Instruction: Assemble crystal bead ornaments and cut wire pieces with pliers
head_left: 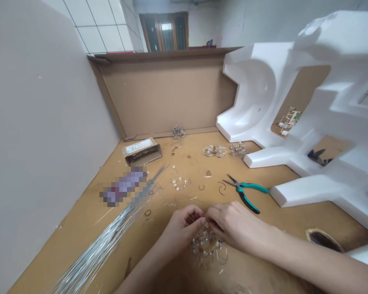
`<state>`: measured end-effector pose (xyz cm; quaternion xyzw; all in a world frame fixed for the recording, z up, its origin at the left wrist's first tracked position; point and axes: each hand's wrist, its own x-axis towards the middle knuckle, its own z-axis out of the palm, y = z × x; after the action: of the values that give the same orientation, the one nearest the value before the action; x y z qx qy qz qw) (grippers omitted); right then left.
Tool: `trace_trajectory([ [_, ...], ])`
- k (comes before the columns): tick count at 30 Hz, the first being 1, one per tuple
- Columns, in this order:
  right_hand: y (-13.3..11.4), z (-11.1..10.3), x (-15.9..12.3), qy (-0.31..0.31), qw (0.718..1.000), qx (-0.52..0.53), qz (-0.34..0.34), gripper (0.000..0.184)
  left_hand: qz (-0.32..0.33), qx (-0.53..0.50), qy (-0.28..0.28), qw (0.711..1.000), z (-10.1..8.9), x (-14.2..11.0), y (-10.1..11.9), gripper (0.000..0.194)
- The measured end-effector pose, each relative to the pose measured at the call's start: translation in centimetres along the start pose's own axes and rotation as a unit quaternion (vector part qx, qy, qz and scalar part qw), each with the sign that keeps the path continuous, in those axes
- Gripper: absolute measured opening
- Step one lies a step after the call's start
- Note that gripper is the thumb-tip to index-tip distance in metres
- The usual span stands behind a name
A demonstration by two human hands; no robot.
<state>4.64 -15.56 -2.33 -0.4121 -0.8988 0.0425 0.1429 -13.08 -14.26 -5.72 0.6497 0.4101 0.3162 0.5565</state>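
My left hand (184,224) and my right hand (233,224) meet low in the middle of the brown table (79,228). Both have their fingers pinched together on a cluster of clear crystal beads on wire rings (207,245), which hangs just below the fingertips. Loose clear beads (179,183) and small dark wire rings (147,212) lie scattered just beyond my hands. Teal-handled pliers (247,190) rest on the table to the right of them, untouched.
A bundle of thin silver wires (110,237) runs diagonally at the left. A small cardboard box (142,150) sits behind it. Finished bead clusters (214,150) lie near the cardboard wall (165,94). White foam packing (309,122) fills the right side.
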Motion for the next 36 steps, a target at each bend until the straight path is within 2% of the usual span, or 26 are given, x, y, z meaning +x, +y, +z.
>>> trace_trajectory([
  [6, -0.2, 1.9, -0.9, 0.054, 0.998, -0.009, 0.018, 0.022, 0.027, 0.054, -0.015, 0.998, -0.2, -0.1, 0.3, 0.023],
  [12, -0.1, 3.1, -1.6, 0.084, 0.996, 0.0, 0.014, 0.021, 0.056, 0.087, -0.014, 0.995, 0.0, 0.0, 0.0, 0.014],
  [16, 0.0, 3.0, -1.7, 0.078, 0.997, 0.013, 0.013, 0.022, 0.078, 0.153, 0.015, 0.985, 0.7, -0.3, 0.9, 0.016],
  [22, -0.4, 1.8, -2.0, 0.041, 0.994, 0.091, 0.055, 0.017, 0.111, 0.258, 0.043, 0.959, 1.2, -0.9, 1.6, 0.023],
  [27, -0.2, 0.9, -2.0, 0.023, 0.994, 0.076, 0.075, 0.022, 0.158, 0.232, 0.098, 0.955, 1.7, -0.9, 0.6, 0.021],
  [31, -0.3, 0.3, -2.0, 0.02, 0.995, 0.046, 0.09, 0.024, 0.143, 0.175, 0.143, 0.963, 2.2, -0.7, 0.6, 0.013],
  [36, -0.6, -0.2, -1.9, -0.001, 0.992, 0.017, 0.122, 0.024, 0.138, 0.136, 0.171, 0.966, 3.0, -0.6, 0.7, 0.01],
])
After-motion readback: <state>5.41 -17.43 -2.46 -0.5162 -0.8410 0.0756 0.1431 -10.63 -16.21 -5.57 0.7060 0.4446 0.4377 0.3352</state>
